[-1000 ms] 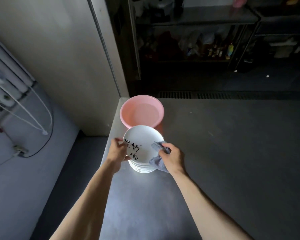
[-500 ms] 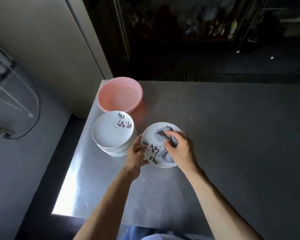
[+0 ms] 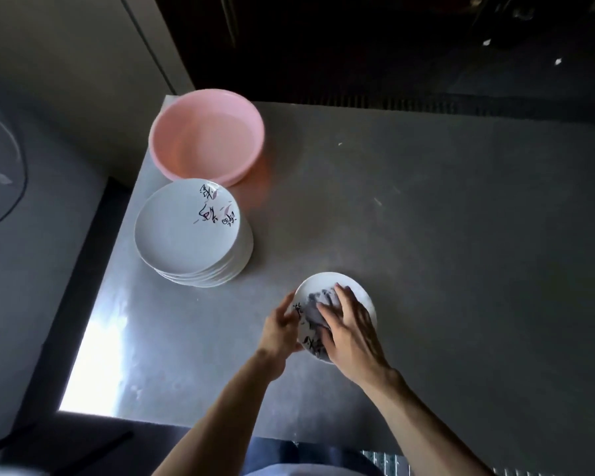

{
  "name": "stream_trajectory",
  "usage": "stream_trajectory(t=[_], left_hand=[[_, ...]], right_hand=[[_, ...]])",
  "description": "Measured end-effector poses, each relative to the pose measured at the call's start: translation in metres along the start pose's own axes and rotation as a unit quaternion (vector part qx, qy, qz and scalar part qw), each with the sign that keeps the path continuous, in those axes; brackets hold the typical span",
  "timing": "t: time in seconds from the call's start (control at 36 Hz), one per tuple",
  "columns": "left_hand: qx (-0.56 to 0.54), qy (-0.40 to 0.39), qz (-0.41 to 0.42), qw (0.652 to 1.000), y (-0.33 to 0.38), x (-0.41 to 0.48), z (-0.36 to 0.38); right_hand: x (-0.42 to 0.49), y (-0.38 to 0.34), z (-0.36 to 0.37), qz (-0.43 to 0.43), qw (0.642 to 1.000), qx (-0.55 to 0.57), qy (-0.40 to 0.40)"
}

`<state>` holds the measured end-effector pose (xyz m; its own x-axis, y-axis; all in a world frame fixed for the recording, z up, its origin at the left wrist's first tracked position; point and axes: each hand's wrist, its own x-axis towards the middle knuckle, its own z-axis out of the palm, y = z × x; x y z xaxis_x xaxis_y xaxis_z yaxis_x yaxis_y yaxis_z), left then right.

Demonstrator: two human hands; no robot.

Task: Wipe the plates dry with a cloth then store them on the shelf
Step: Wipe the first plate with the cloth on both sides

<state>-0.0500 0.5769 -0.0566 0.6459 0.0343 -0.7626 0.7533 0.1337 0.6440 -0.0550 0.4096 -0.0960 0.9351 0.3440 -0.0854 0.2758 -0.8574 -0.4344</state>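
Where the right hand (image 3: 351,334) lies across it, most of the plate (image 3: 359,292) is hidden; only the far rim and some black brush lettering by its left edge show. Both hands are blurred. On the tabletop (image 3: 443,242) or held off it: cannot tell. White, round, lower centre of frame. Left hand (image 3: 282,329): grip clamped on the near-left rim. Right hand: grip apart, fingers near straight, pressing a grey cloth (image 3: 315,304) onto the face. Stack of plates (image 3: 186,231) sits left of centre, with the pink basin (image 3: 207,139) above it.
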Motion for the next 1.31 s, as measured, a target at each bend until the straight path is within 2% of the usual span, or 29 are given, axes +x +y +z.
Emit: stream_trajectory(t=[0.17, 0.31, 0.56, 0.78, 0.89, 1.08, 1.14, 1.25, 1.28, 1.31], left_hand=[[-0.032, 0.007, -0.018, 0.999, -0.006, 0.01, -0.003], [-0.05, 0.0, -0.03, 0.998, -0.015, 0.016, -0.009], [-0.071, -0.007, -0.028, 0.997, -0.016, 0.012, -0.005], [-0.071, -0.01, -0.028, 0.997, -0.013, 0.014, -0.018], [-0.078, -0.018, -0.002, 0.997, -0.017, 0.008, -0.021], [-0.077, -0.021, 0.009, 0.997, -0.021, -0.002, -0.017], [-0.071, -0.029, 0.01, 0.997, -0.018, -0.003, -0.017], [-0.057, -0.031, 0.015, 0.998, -0.017, -0.003, -0.021], [-0.057, -0.03, 0.017, 0.998, -0.018, -0.003, -0.022], [-0.059, -0.031, 0.021, 0.998, -0.019, -0.004, -0.023]], right_hand=[[-0.003, 0.004, 0.022, -0.051, 0.998, 0.009, -0.017], [-0.014, 0.009, 0.016, -0.114, 0.992, -0.03, -0.041], [0.017, 0.004, 0.019, -0.009, 1.0, -0.014, -0.014], [-0.015, -0.006, 0.015, -0.111, 0.99, -0.005, -0.084], [-0.031, 0.009, 0.012, -0.059, 0.996, -0.003, -0.074], [0.009, 0.001, 0.029, 0.058, 0.998, 0.015, -0.024], [0.017, -0.008, 0.035, 0.031, 0.998, 0.047, -0.011], [0.02, -0.016, 0.035, -0.145, 0.989, -0.014, -0.025], [0.021, -0.013, 0.036, -0.151, 0.988, -0.027, -0.017], [0.022, -0.009, 0.037, -0.116, 0.993, -0.027, -0.006]])
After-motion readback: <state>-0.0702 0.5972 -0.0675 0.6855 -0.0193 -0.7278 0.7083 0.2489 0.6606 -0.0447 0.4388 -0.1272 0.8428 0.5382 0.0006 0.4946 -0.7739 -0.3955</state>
